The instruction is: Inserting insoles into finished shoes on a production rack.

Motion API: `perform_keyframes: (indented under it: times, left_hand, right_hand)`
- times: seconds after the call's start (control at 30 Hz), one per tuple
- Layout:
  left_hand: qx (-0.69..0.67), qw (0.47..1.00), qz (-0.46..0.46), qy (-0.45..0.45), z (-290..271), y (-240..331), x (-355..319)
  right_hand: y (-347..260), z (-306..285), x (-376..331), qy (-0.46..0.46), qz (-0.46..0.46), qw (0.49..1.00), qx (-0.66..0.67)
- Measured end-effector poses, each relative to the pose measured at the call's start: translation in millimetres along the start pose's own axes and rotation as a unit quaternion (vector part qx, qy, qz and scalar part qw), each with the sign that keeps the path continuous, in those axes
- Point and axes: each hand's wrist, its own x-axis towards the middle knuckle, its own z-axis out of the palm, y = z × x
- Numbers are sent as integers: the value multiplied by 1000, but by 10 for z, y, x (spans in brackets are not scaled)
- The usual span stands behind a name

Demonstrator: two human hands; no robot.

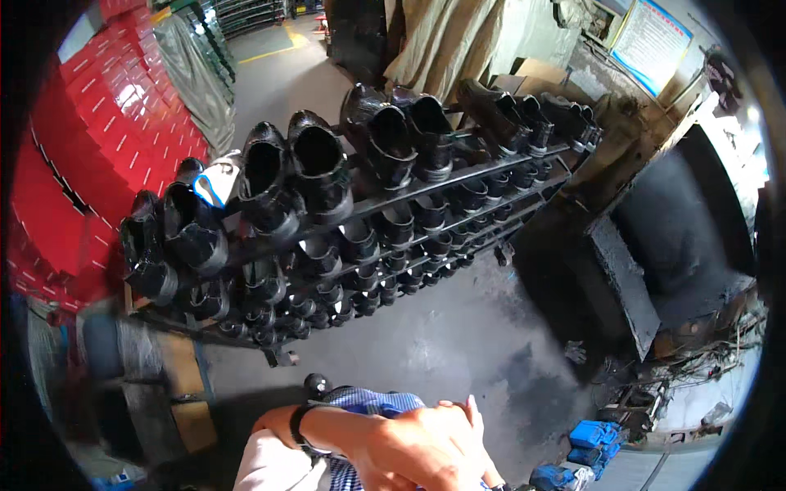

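In front of my body, low in the view, my left hand (409,446) and my right hand (471,425) lie together and overlap. A dark band is round my left wrist. Most of the fingers are folded away or hidden, so I cannot make out whether anything is between them. Beyond them stands a dark metal rack (372,204) with several tiers of black shoes, the nearest thing ahead and apart from both hands. A glossy black shoe (319,168) sits on its top tier, and a white and blue piece (219,178) lies among the shoes there.
Red boxes (123,123) are stacked high at the left, with brown cartons (182,364) below. A dark, blackened open cabinet (671,237) stands at the right. Blue items (594,442) lie on the floor at lower right. A beige cloth (446,41) hangs behind the rack.
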Motion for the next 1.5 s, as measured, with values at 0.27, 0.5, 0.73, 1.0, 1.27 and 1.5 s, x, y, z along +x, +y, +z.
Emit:
perform_keyframes:
  times: [0.27, 0.5, 0.73, 1.0, 1.27, 1.5]
  left_hand:
    - [33, 991, 116, 66, 275, -806, 173]
    - [48, 997, 58, 26, 36, -999, 485]
    - [28, 998, 48, 42, -546, -1516, 783]
    - [178, 956, -191, 136, -1446, -2267, 1028]
    - [248, 793, -499, 246, -2073, -3706, 769]
    - [450, 711, -520, 143, -3227, -4818, -240]
  right_hand:
    - [-65, -721, 172, 16, 37, 993, 113]
    - [-263, -840, 610, -15, 75, 991, 114]
    - [-817, -1044, 1058, -12, 44, 997, 55]
    - [-1747, -1632, 1423, 115, -88, 985, 96]
    - [-2471, -2448, 1496, 192, -185, 949, 169]
    - [-3393, -3180, 1523, 142, -307, 933, 122]
